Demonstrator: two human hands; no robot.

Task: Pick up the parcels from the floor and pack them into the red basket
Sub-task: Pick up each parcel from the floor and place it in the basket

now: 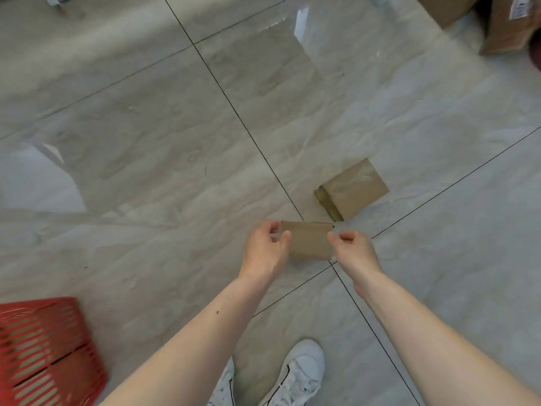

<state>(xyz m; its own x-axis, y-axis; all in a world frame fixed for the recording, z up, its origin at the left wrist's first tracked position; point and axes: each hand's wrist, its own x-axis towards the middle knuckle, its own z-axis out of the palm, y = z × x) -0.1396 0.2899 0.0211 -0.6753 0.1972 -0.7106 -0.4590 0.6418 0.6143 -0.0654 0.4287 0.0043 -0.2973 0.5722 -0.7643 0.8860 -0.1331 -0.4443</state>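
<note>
A small brown cardboard parcel (308,240) is held between both hands above the tiled floor. My left hand (268,250) pinches its left end with thumb and curled fingers. My right hand (352,249) pinches its right end the same way. A second brown parcel (352,190), taped on top, lies on the floor just beyond and to the right. The red slatted basket (44,350) stands at the lower left, well apart from both hands; its inside is barely visible.
Glossy grey floor tiles (146,171) with dark grout lines fill the view. Larger cardboard boxes (509,22) stand at the top right corner. My white shoes (298,373) are at the bottom centre.
</note>
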